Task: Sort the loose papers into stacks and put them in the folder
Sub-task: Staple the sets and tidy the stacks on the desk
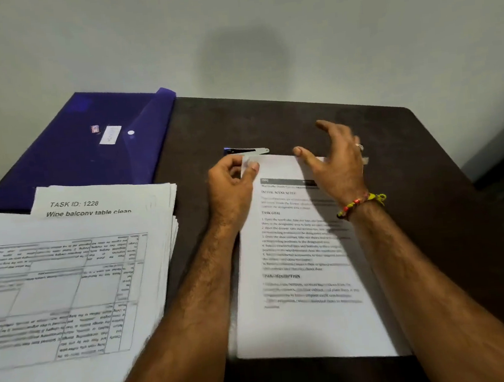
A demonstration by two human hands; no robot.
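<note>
Left hand curled in a pinching grip, right hand raised with fingers spread

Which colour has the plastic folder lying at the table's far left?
Translucent dark blue plastic folder, seen in the head view.

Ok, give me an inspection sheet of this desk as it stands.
Surface: dark table.
Job's things: blue folder closed, far left; loose paper pile at left; single stack in the middle.
Clutter: stapler beyond the stack.
Hands: left hand pinches the stack's top left corner; right hand open over its top edge, wearing a ring and a beaded bracelet.
Cables: nothing seen.
Surroundings: plain wall.
</note>
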